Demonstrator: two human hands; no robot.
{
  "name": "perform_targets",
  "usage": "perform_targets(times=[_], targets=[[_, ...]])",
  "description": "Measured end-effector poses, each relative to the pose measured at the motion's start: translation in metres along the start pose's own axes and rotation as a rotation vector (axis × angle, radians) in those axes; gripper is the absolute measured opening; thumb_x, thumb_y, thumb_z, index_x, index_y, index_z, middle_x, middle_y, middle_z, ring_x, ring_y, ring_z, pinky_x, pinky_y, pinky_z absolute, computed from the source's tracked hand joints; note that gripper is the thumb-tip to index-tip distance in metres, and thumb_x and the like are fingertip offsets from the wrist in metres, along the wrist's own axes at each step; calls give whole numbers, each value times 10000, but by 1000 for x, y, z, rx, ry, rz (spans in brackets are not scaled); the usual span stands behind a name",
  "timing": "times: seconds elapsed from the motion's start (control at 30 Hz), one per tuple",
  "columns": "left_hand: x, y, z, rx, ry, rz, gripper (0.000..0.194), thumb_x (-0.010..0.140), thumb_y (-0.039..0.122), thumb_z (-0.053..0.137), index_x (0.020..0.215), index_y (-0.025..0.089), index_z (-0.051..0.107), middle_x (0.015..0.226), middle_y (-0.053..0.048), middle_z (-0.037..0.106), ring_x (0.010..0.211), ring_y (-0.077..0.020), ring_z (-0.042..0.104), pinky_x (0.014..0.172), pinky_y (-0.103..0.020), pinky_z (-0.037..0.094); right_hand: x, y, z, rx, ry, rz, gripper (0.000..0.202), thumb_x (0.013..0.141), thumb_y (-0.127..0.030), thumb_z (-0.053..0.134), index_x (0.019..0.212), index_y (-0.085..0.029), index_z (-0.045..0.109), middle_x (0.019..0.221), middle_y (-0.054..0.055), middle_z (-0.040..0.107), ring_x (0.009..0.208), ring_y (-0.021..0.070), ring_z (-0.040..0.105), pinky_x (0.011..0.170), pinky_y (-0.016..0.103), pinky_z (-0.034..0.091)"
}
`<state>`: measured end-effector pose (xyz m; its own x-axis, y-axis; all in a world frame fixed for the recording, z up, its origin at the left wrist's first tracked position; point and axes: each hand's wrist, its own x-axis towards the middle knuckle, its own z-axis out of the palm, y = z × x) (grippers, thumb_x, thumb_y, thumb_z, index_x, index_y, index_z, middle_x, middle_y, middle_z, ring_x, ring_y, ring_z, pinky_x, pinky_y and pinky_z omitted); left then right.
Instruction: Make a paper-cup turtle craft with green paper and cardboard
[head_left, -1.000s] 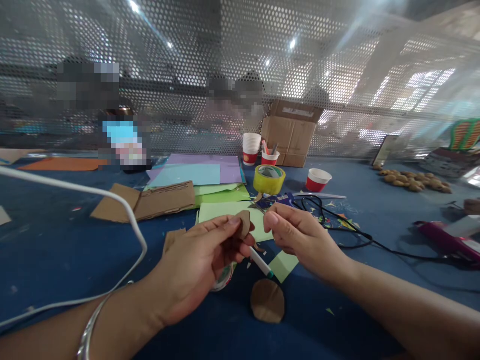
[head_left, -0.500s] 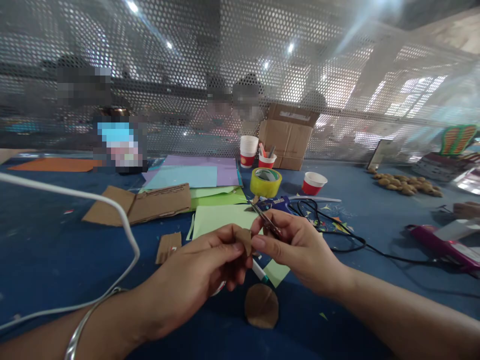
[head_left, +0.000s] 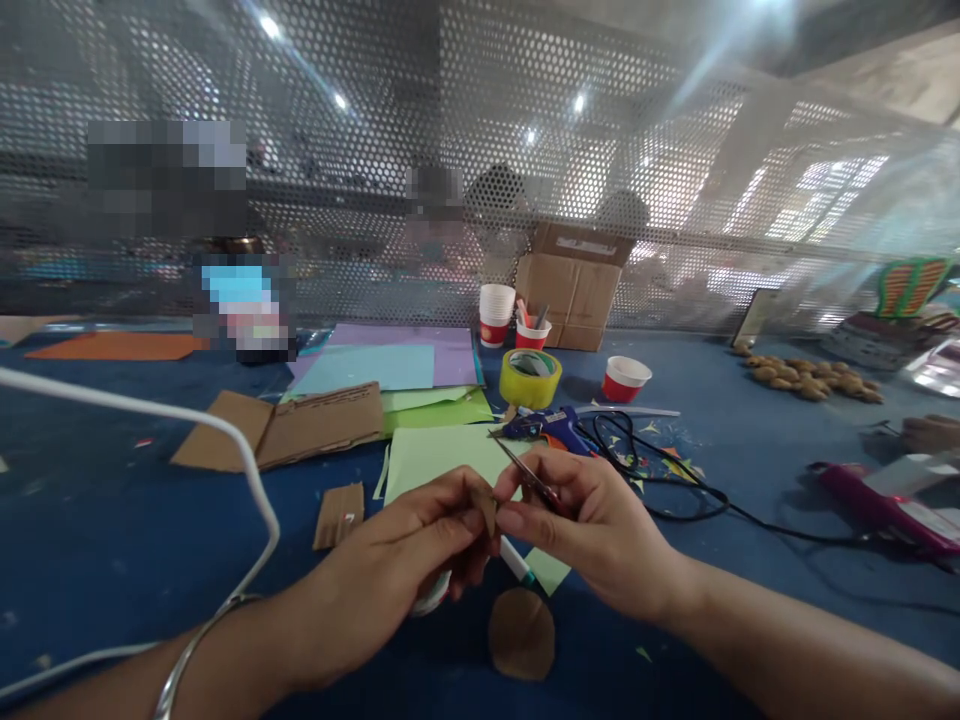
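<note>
Between my two hands is a small piece of brown cardboard [head_left: 488,508], pinched by the fingers of my left hand [head_left: 420,545]. My right hand [head_left: 581,515] is closed around a pair of scissors [head_left: 525,468], their blades pointing up and to the left. Its thumb and fingertip also touch the cardboard's right edge. Below the hands, a rounded cardboard disc [head_left: 522,634] lies on the blue table. A white marker with a green end [head_left: 517,562] and a pale green paper scrap [head_left: 550,570] lie just behind it. Part of a round white object shows under my left hand.
A blue glue gun [head_left: 551,427] with a black cord lies beyond my right hand. Yellow tape [head_left: 530,378], paper cups [head_left: 627,378] and a cardboard box [head_left: 574,290] stand farther back. Coloured sheets and folded cardboard [head_left: 322,425] lie left. A white cable [head_left: 251,470] crosses my left side.
The view has tilted slightly, so the table things sit lower in the picture. The cardboard piece has turned a little in my fingers. Both hands keep their hold.
</note>
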<state>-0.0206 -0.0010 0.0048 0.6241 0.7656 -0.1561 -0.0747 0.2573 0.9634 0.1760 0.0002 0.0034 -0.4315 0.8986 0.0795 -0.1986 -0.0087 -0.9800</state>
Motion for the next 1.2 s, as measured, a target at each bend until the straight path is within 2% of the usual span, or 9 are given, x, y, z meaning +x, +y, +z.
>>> perform_targets(times=[0.17,0.33,0.47,0.77,0.87,0.97,1.03,1.1,1.2], targets=[[-3,5,1,6,32,-57,197,988,326,531,873,190,616,815,-3,591,680,-112,513,626,-244,375,0,0,1,32,-17,36,323,747,-372,852,907,-176,650,697,-10,666,646,127,637,638,242,468],[-4,11,3,70,71,-65,226,961,357,573,836,176,624,806,-15,610,646,-109,529,586,-235,376,0,-1,-2,-25,0,56,309,759,-375,835,892,-162,655,581,-61,540,496,58,412,491,195,317],[-2,14,4,143,101,-27,246,948,370,582,820,162,610,769,-8,599,611,-105,533,569,-231,404,2,0,-3,-88,32,61,302,765,-374,820,876,-153,645,572,-75,463,507,53,299,472,198,232],[-2,9,6,253,220,40,308,968,442,551,1101,183,652,730,-17,649,567,-134,580,517,-238,445,5,2,-6,-168,69,66,284,778,-385,771,836,-171,595,662,-37,501,614,102,425,554,223,331],[-4,9,8,405,326,142,343,951,400,590,1242,220,612,865,-54,704,680,-180,646,578,-266,490,4,0,-6,-247,100,43,263,793,-392,734,815,-175,587,648,-41,472,597,101,388,540,227,313],[-7,18,-2,722,403,353,276,911,323,656,1178,256,677,1158,-90,701,865,-216,663,741,-292,495,4,-3,-9,-374,148,2,194,836,-351,651,795,-179,570,647,-38,471,589,103,384,540,233,314],[-7,28,-16,896,457,449,164,916,302,645,1047,262,734,1067,-73,723,931,-237,644,761,-280,460,5,-6,-14,-473,173,-18,154,847,-307,609,776,-182,554,655,-35,476,596,104,391,550,236,320],[-7,38,-32,999,526,347,132,912,316,646,972,264,752,935,-57,728,800,-215,617,627,-262,405,7,-8,-21,-570,182,-2,133,835,-282,596,760,-182,549,652,-39,456,598,103,381,553,236,312],[-4,44,-53,1004,535,270,94,876,285,681,891,271,773,821,-43,714,692,-202,566,592,-269,356,11,-9,-34,-666,154,80,134,822,-287,577,744,-179,561,643,-42,440,602,109,387,557,240,308]])
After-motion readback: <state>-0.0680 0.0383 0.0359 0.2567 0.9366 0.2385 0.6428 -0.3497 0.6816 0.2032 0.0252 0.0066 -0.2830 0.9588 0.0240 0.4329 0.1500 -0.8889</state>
